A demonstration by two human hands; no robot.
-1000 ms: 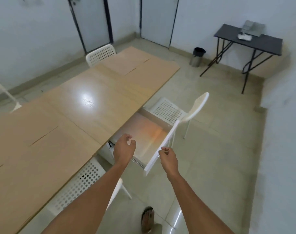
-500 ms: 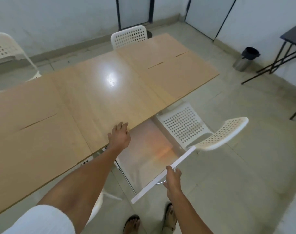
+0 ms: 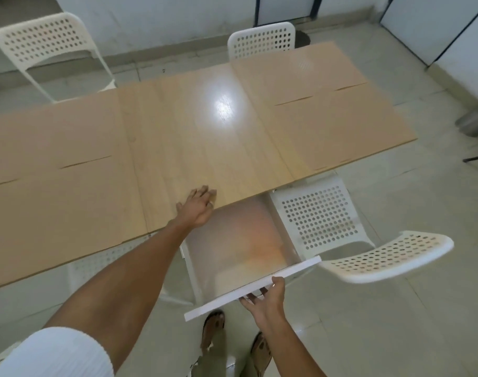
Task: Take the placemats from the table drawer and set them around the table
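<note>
The white table drawer is pulled out from under the near edge of the wooden table; its inside looks bare, with only an orange glow on the bottom. My right hand grips the drawer's front panel, thumb on top and fingers underneath. My left hand lies flat on the table edge just above the drawer, fingers spread, holding nothing. Matte tan sheets that look like placemats lie in pairs on the table: two at the left end and two at the right end.
A white perforated chair stands right of the drawer, its back close to the drawer front. Two more chairs stand on the far side, and one is tucked under the near left. My sandalled feet are below the drawer.
My left hand has left the drawer and settled flat on the table edge. My right hand has stayed on the drawer front. The view has swung left and down over the table.
</note>
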